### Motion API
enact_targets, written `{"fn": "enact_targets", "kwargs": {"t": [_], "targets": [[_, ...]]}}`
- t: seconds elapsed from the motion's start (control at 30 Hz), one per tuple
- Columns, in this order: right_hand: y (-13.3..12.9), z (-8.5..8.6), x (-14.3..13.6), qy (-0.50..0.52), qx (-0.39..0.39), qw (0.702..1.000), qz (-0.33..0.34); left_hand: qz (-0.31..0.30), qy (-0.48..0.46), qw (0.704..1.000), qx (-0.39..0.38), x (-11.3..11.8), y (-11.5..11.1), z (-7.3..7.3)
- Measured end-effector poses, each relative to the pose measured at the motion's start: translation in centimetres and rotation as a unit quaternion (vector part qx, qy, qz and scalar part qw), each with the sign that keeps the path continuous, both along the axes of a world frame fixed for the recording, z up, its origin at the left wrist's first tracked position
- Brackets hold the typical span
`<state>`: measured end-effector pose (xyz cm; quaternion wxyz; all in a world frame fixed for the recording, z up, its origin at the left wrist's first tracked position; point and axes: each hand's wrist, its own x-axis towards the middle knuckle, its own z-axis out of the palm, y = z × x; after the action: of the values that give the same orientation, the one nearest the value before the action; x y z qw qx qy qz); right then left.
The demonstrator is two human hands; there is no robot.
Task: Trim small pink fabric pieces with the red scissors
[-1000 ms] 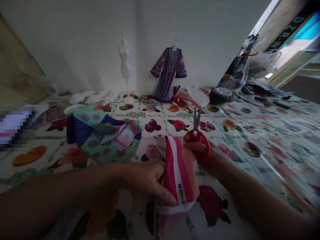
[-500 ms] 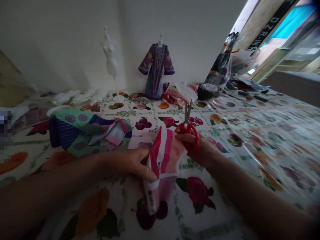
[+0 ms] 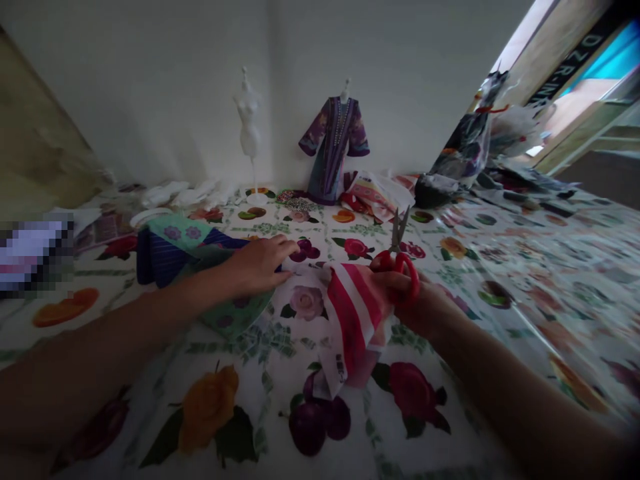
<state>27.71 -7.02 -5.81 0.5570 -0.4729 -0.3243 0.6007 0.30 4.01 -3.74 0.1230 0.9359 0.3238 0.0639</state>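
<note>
My right hand (image 3: 413,300) grips red-handled scissors (image 3: 399,233), their blades pointing away from me and slightly apart. That same hand pinches a red, pink and white striped cloth (image 3: 356,313), which hangs down over the table. My left hand (image 3: 263,263) reaches across the green and blue patterned cloth pieces (image 3: 183,247), its thumb and fingers apart. Nothing shows between those fingers. Whether they touch the cloth underneath, I cannot tell.
A bare white mini dress form (image 3: 249,127) stands by the wall, beside another wearing a purple robe (image 3: 336,147). Crumpled printed cloth (image 3: 377,193) lies near the robe. Plastic bags (image 3: 467,147) pile up at the back right. A fruit-and-flower tablecloth (image 3: 270,433) covers the table.
My left hand has let go of the striped cloth and moved away over the green and blue pieces. My right hand keeps the scissors and cloth. The camera has turned left.
</note>
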Motion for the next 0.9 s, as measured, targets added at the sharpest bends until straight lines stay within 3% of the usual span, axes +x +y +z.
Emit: {"fn": "enact_targets", "kwargs": {"t": [0.13, 0.33, 0.5, 0.6, 0.63, 0.77, 0.9], "targets": [[0.0, -0.2, 0.0, -0.003, -0.005, 1.0, 0.002, -0.02, -0.033, 0.999, -0.017, 0.5, -0.1, -1.9], [-0.1, -0.3, 0.0, 0.011, -0.013, 1.0, 0.02, -0.135, -0.055, 0.986, -0.08, 1.2, -1.0, -0.8], [-0.4, -0.7, 0.0, 0.003, 0.004, 0.998, 0.057, -0.051, -0.124, 0.989, -0.065, 1.0, -1.1, 0.2], [-0.6, -0.9, -0.1, -0.009, 0.017, 0.996, 0.087, -0.044, -0.15, 0.985, -0.068, 1.0, -1.3, -0.8], [-0.6, -0.9, -0.3, -0.009, 0.024, 0.995, 0.096, -0.061, -0.17, 0.979, -0.1, 1.2, -1.4, -1.4], [-0.9, -1.0, -0.9, -0.001, 0.048, 0.991, 0.123, -0.126, -0.182, 0.97, -0.099, 2.1, -1.8, -3.6], [-1.0, -1.2, -0.9, 0.001, 0.057, 0.988, 0.144, -0.13, -0.204, 0.963, -0.119, 2.6, -2.0, -4.2]]}}
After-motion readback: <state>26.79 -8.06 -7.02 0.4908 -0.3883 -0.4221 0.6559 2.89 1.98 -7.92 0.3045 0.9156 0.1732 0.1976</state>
